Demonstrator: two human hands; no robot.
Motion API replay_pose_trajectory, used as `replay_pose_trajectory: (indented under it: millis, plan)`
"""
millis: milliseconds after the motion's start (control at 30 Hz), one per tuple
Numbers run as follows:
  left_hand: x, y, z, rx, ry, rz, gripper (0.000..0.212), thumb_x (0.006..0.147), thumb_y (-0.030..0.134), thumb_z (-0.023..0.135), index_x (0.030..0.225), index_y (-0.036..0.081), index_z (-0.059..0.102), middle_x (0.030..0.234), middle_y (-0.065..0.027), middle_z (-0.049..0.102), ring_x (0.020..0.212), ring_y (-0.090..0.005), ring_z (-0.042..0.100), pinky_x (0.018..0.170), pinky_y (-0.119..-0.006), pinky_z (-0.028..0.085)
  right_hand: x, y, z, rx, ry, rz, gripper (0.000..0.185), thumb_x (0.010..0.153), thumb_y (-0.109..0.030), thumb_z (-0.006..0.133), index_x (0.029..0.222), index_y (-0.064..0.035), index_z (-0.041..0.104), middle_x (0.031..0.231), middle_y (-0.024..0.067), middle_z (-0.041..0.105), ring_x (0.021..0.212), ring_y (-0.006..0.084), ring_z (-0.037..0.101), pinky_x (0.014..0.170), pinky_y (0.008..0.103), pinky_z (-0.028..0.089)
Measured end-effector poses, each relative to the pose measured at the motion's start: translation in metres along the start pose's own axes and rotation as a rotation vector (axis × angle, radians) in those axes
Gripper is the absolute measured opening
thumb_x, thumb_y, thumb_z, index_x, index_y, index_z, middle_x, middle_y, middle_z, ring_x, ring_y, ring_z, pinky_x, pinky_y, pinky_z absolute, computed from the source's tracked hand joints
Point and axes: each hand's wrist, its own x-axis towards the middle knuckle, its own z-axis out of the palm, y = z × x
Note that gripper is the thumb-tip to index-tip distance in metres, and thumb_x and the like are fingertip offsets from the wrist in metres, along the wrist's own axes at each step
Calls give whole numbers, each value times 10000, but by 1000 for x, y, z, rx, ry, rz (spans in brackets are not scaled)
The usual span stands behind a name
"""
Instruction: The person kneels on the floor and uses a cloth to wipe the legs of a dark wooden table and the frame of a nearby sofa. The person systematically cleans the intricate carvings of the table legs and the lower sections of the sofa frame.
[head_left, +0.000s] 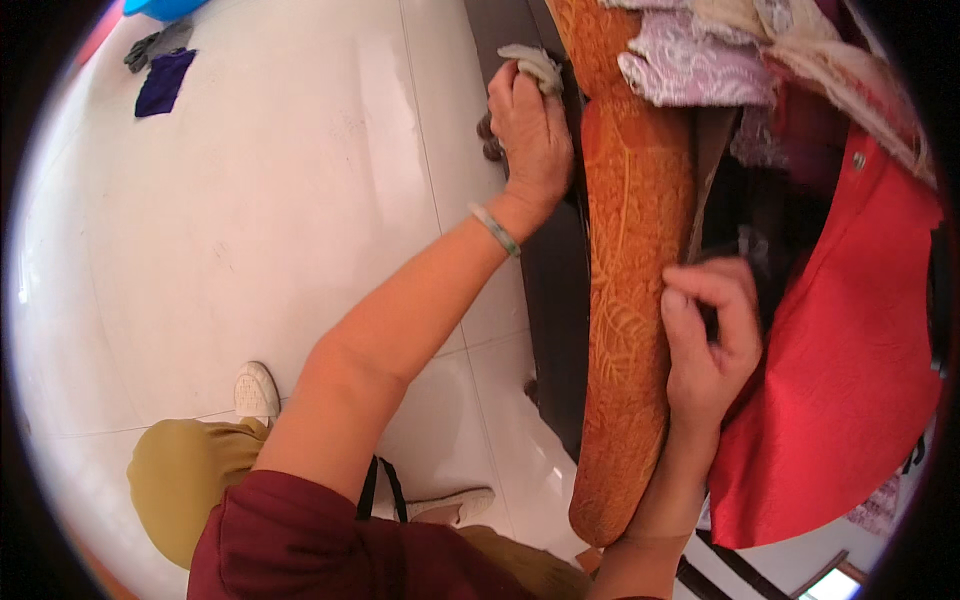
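My left hand (531, 139), with a jade-coloured bangle at its wrist, is closed on a crumpled off-white cloth (536, 67). It rests against the dark frame (555, 315) along the floor side of a long orange patterned cushion (626, 300). My right hand (712, 322), slightly blurred, is at the cushion's other long edge. Its thumb and forefinger are bent towards each other; whether they pinch anything cannot be told. Just beyond it is a dark gap. To the right of the gap lies a red sheet-like cover (832, 360) with a metal snap.
Pink-and-white lace fabric (697, 64) is heaped over the cushion's far end. On the pale tiled floor (262, 187) lie a dark purple cloth (165, 82) and a grey cloth (171, 41), near a blue basin (165, 6). Light-coloured shoes (256, 390) are below me.
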Motion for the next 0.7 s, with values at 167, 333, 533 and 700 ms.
replay_pose_trajectory:
  millis: [167, 333, 533, 700]
  plan:
    - [-6, -2, -4, -48, -89, -62, 246, 908, 77, 484, 1140, 3, 522, 1224, -230, 470, 1092, -414, 441, 951, -473, 355, 8, 10, 7, 72, 9, -11, 95, 801, 70, 623, 868, 9, 651, 763, 32, 544, 685, 117, 506, 640, 226, 397]
    - [-43, 10, -28, 17, -161, 76, 236, 919, 65, 460, 1132, -31, 495, 1164, -235, 452, 1071, -416, 413, 967, -461, 322, 10, 17, 14, 189, 53, -43, 69, 810, 44, 624, 862, 2, 643, 757, 20, 557, 655, 90, 499, 606, 221, 401]
    - [-151, 94, -78, -355, -275, -376, 322, 937, 1, 432, 1256, -45, 419, 1209, -245, 409, 1106, -417, 387, 1005, -444, 300, 9, 26, 20, 277, 88, -42, 59, 813, 11, 628, 868, -2, 647, 765, 23, 573, 654, 89, 520, 595, 234, 423]
    - [-268, 155, -137, -1081, -198, -1195, 431, 1023, 258, 368, 1368, -1, 356, 1333, -163, 400, 1214, -320, 408, 1070, -411, 305, 1, 20, 16, 138, 93, -109, 63, 868, -15, 620, 923, 2, 645, 817, -14, 563, 728, 61, 500, 685, 201, 405]
